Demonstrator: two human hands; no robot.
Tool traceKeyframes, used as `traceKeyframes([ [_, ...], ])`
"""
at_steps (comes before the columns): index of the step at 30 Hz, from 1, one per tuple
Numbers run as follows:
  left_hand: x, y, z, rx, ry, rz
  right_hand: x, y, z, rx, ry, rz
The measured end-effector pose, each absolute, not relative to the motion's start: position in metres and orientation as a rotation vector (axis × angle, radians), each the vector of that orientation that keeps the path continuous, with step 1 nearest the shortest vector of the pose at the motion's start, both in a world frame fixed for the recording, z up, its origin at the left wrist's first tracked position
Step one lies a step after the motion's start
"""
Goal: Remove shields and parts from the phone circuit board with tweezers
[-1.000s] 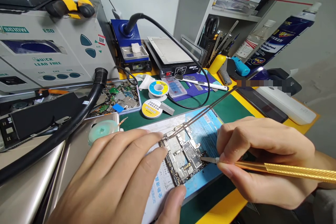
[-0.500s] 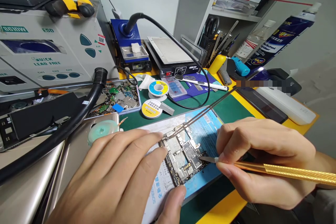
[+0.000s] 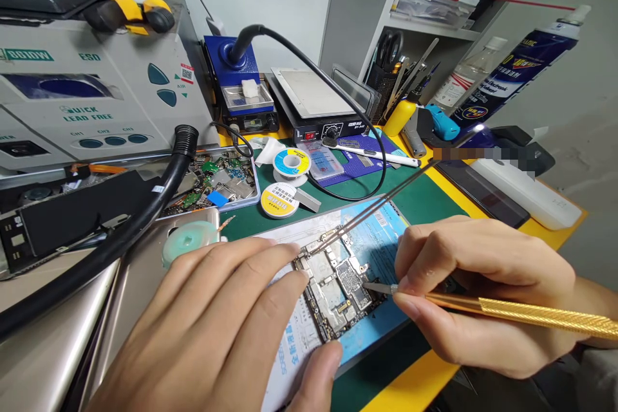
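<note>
A phone logic board [image 3: 333, 290] with metal shields and chips lies on a blue-and-white printed sheet [image 3: 376, 251]. My left hand [image 3: 212, 328] holds the board down, fingertips on its left edge and thumb at its lower edge. My right hand [image 3: 483, 290] pinches a gold-handled blade [image 3: 526, 310], whose steel tip touches the board's right side near a square chip. Long steel tweezers [image 3: 374, 214] lie across with their tips at the board's upper edge; neither hand holds them.
A green mat [image 3: 420, 206] covers the yellow bench. At left stand a grey rework station [image 3: 87, 90] and a thick black hose [image 3: 111, 248]. Behind are a tray of circuit boards [image 3: 212, 183], a solder spool [image 3: 291, 164], a blue iron stand [image 3: 236, 84], and a spray can [image 3: 516, 71].
My right hand and the blade have shifted slightly left and up, moving the tip further onto the board. My left hand and the board stay nearly still.
</note>
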State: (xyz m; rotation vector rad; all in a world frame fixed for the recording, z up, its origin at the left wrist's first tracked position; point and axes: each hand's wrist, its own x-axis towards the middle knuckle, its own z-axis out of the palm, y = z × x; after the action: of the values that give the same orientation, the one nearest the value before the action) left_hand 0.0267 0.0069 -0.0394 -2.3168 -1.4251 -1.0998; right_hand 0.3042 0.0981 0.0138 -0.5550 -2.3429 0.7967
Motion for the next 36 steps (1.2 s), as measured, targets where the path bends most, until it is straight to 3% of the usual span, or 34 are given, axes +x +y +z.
traceKeyframes([
  [36,0.030,0.013,-0.035,-2.409,-1.401,-1.126,0.302,0.099,0.012,-0.548,-2.337,0.717],
])
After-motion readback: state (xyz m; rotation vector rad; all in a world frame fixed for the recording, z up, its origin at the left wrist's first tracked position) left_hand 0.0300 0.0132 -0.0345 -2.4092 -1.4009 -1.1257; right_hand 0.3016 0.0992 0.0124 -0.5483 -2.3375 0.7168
